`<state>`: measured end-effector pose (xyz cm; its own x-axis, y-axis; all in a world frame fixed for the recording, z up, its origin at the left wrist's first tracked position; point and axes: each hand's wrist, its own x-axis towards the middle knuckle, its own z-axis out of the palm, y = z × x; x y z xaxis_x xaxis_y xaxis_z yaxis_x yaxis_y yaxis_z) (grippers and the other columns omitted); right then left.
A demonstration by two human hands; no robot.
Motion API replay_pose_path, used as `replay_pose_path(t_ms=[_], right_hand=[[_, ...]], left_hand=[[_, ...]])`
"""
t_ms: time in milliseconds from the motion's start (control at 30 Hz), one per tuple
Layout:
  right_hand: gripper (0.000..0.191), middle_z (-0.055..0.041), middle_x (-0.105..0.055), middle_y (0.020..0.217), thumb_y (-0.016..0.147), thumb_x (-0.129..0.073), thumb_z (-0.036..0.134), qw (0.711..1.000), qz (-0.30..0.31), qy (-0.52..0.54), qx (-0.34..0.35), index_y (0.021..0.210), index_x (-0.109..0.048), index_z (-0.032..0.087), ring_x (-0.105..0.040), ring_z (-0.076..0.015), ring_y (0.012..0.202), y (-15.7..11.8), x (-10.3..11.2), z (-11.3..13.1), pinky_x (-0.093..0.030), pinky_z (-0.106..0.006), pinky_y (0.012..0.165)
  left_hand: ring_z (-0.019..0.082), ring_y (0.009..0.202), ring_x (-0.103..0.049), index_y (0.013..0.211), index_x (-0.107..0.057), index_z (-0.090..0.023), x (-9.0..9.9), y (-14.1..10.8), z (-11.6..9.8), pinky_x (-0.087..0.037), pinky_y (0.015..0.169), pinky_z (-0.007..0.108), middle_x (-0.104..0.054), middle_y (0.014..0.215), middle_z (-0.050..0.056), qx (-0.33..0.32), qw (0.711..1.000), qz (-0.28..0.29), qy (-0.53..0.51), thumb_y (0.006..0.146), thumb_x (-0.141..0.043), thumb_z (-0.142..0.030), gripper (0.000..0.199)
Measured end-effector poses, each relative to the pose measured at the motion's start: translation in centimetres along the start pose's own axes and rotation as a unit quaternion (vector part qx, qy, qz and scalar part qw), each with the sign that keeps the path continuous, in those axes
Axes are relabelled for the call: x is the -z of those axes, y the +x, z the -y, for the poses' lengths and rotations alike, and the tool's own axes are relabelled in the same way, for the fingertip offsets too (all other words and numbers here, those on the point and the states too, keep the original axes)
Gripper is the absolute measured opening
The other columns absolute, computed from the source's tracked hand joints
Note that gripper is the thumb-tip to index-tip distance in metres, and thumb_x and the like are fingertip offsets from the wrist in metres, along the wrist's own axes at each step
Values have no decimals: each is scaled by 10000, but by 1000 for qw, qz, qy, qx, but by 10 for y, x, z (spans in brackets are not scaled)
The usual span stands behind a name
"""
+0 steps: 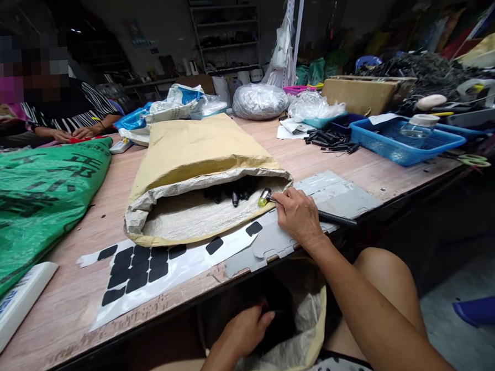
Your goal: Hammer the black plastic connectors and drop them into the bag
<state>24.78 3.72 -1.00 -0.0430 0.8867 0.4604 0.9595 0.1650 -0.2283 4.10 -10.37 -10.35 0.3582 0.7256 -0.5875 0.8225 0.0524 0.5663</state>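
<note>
wide opening into the tabletop sack, folded rim around

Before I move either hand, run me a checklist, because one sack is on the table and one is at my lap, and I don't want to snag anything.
1. Table sack mouth open towards you: ok.
2. Right hand closed around the tool: ok, the black handle sticks out past the hand.
3. Left hand free of contents in the lap sack: cannot tell, the inside is too dark.
4. White sheet clear of the table sack: not ok, the sack's lip overlaps its upper edge.
5. Blue basket apart from the right hand: ok, it stands farther back.
</note>
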Motion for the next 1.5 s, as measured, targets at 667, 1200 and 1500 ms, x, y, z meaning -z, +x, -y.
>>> replay_pose_path(t_ms=[667,1200,1500], right_hand=[[283,-83,-634,1054,956,-526,233,1000,2,7,1,1164,-713,273,-510,-240,965,1,-1,0,-297,-338,772],[287,-74,-639,1063,966,-522,231,1000,4,0,-2,1183,-702,285,-525,-239,991,0,0,0,-309,-341,788],[405,-65,-650,1037,983,-451,151,999,-23,3,24,1296,-671,284,-580,-216,953,-1,1,-4,-391,-310,800]], left_hand=[[262,753,-628,739,-673,-219,211,70,-81,-360,618,312,-726,800,107,47,892,-448,48,777,-680,-552,335],[181,767,-567,912,-712,-217,158,2,-37,-420,680,286,-639,817,7,-195,919,-343,-29,780,-750,-398,227],[202,840,-596,956,-721,-210,156,6,-29,-452,740,311,-663,888,25,-209,917,-336,-49,800,-723,-358,215]])
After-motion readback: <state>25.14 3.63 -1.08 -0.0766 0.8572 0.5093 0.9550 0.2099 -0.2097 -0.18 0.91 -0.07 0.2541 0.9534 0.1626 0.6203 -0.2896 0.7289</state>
